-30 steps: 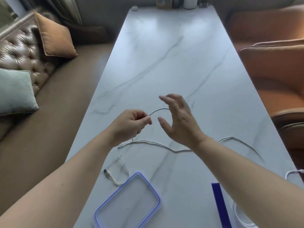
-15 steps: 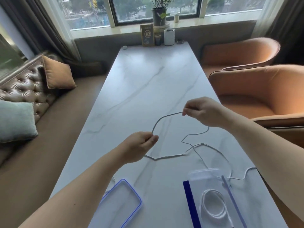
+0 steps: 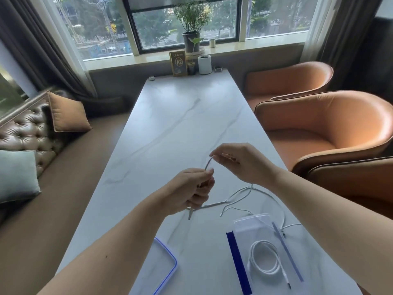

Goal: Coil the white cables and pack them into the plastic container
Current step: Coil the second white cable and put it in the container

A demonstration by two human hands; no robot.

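Both hands hold one white cable [image 3: 214,204] above the marble table [image 3: 180,128]. My left hand [image 3: 191,192] is closed around it, with the plug end hanging below the fist. My right hand [image 3: 238,162] pinches the cable a short arc higher, so a small loop spans the two hands. The rest of the cable trails loosely on the table to the right. A clear plastic container [image 3: 240,226] with blue clips sits at the near right, and a coiled white cable [image 3: 264,260] lies inside it.
The container's blue-rimmed lid [image 3: 168,265] lies at the near left of the table. Orange armchairs [image 3: 325,124] stand along the right side, a brown tufted sofa [image 3: 27,133] with cushions on the left. A table sign [image 3: 178,63], a white cup and a plant stand at the far end.
The view has tilted up. My right hand closed on the cable, drew it out, then came back toward my left hand, shortening the arc between them into a small loop.
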